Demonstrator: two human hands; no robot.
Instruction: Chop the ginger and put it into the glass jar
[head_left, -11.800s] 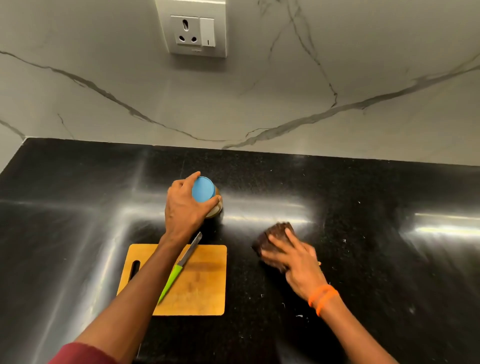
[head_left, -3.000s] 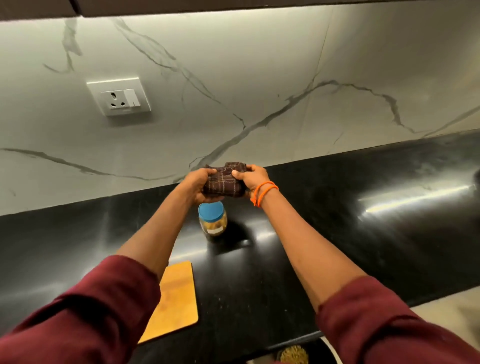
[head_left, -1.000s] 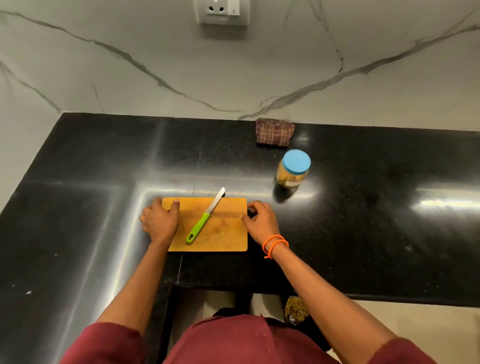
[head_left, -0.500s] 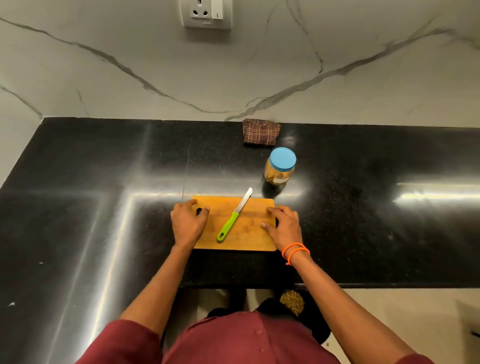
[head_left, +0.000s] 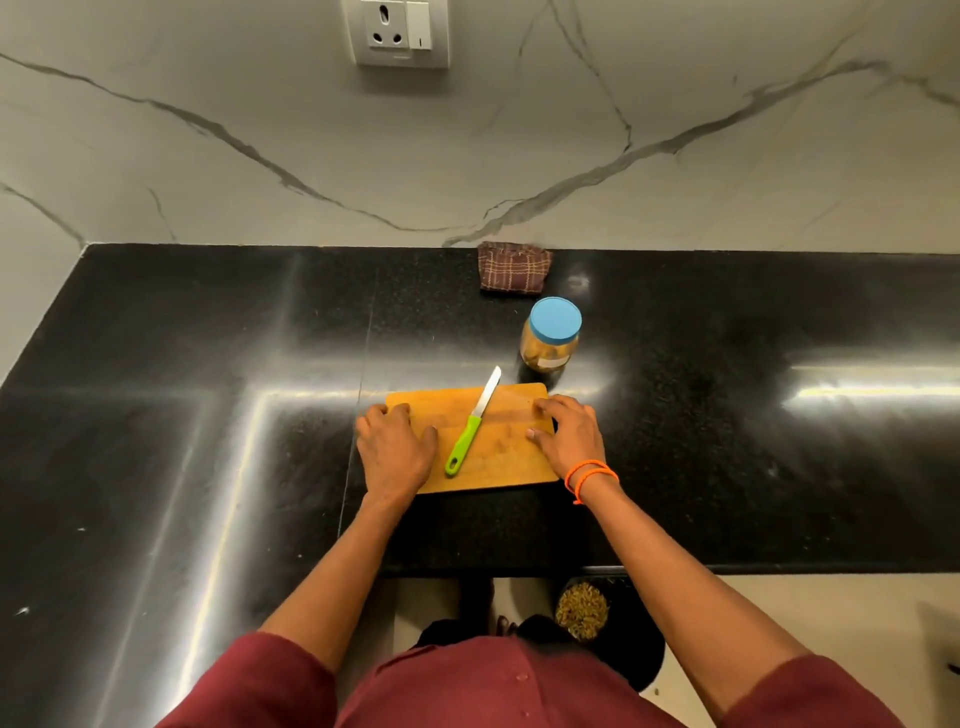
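Glossy black stone counter (head_left: 727, 467), matt wooden board (head_left: 504, 457), shiny metal blade on plastic-handled knife (head_left: 474, 421), checked cloth (head_left: 513, 268)

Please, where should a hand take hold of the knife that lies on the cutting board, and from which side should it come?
Grip the green handle, not the blade. The knife lies slanted on the cutting board, handle end nearer the person, blade tip past the far edge toward the jar. Coming from above on the near side seems safest; the handle lies between the left hand and right hand.
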